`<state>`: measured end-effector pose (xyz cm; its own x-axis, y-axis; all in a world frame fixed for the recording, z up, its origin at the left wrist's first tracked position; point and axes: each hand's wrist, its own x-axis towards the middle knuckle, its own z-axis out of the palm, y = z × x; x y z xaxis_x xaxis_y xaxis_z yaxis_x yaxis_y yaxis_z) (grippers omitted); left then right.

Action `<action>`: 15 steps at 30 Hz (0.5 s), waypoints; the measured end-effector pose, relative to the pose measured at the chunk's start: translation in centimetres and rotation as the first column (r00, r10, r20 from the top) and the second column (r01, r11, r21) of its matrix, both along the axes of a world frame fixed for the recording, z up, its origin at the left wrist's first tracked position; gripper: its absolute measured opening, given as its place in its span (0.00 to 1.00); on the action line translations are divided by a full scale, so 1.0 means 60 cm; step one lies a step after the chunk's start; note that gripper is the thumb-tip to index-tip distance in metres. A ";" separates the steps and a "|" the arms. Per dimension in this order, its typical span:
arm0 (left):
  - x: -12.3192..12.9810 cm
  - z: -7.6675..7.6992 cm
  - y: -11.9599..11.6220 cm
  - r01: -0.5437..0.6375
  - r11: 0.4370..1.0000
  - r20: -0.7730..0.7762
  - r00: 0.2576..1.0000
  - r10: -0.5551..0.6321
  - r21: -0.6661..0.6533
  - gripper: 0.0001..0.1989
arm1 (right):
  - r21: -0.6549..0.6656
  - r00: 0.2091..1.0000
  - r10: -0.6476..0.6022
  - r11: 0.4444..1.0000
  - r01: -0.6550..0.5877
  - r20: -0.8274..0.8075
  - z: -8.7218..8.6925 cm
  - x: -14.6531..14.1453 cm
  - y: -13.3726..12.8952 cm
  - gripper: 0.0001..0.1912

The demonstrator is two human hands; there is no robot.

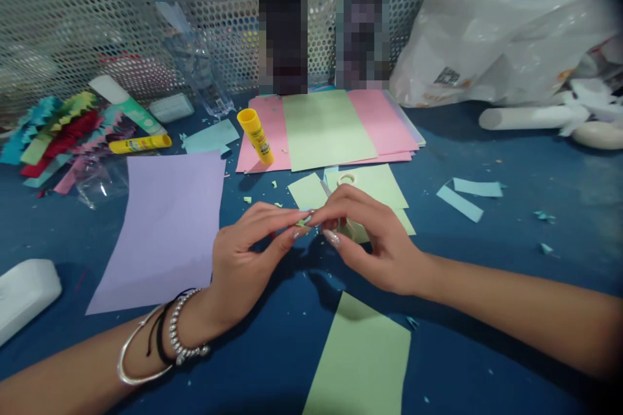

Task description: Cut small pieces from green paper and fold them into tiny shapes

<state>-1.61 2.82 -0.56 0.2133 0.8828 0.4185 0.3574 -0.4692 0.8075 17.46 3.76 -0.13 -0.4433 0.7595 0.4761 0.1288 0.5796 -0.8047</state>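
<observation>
above the blue table (282, 363), the left hand (246, 259) pinches a small green paper piece (302, 223) between thumb and fingertips, probably to steady it while the right hand (377, 240) meets it, fingers curled; scissors (347, 179) lie just beyond.

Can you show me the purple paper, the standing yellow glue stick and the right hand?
Purple paper (168, 227): head view, its middle.
Yellow glue stick (256, 137): head view, its barrel.
Right hand (382, 240): head view, its back.
</observation>
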 end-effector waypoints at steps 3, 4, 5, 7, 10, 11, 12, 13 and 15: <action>0.004 0.001 -0.002 -0.043 0.998 0.056 0.997 0.045 -0.038 0.09 | -0.043 0.998 -0.065 0.997 0.065 -0.015 -0.004 0.001 -0.001 0.11; 0.005 0.002 -0.002 -0.045 0.997 0.061 0.997 0.049 -0.062 0.08 | -0.069 0.995 -0.097 0.993 0.095 -0.032 -0.006 0.001 -0.001 0.10; 0.005 0.002 -0.002 -0.041 0.995 0.062 0.997 0.047 -0.089 0.08 | -0.100 0.990 -0.127 0.988 0.122 -0.052 -0.008 0.001 0.000 0.10; 0.005 0.003 -0.003 -0.034 0.991 0.054 0.998 0.041 -0.129 0.07 | -0.160 0.984 -0.152 0.978 0.136 -0.090 -0.013 0.000 0.003 0.09; 0.005 0.004 -0.002 -0.034 0.987 0.035 0.999 0.040 -0.159 0.05 | -0.221 0.984 -0.126 0.970 0.097 -0.125 -0.016 -0.001 0.008 0.07; 0.005 0.003 -0.002 -0.027 0.986 0.030 0.999 0.032 -0.167 0.05 | -0.232 0.984 -0.120 0.969 0.087 -0.129 -0.017 -0.001 0.009 0.07; 0.005 0.002 -0.002 -0.018 0.985 0.027 0.999 0.023 -0.169 0.05 | -0.240 0.984 -0.119 0.967 0.085 -0.131 -0.017 -0.002 0.009 0.06; 0.005 0.001 -0.003 -0.007 0.986 0.023 1.000 0.011 -0.164 0.05 | -0.245 0.984 -0.123 0.965 0.089 -0.129 -0.017 -0.002 0.010 0.06; 0.007 -0.002 -0.004 0.028 0.992 0.015 1.000 -0.026 -0.126 0.05 | -0.239 0.983 -0.147 0.964 0.116 -0.113 -0.017 -0.003 0.011 0.06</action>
<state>-1.17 2.57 -0.69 0.2330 0.9226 0.3074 0.3344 -0.3729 0.8655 17.28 4.41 -1.17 -0.2787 0.9028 0.3276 0.0783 0.3613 -0.9292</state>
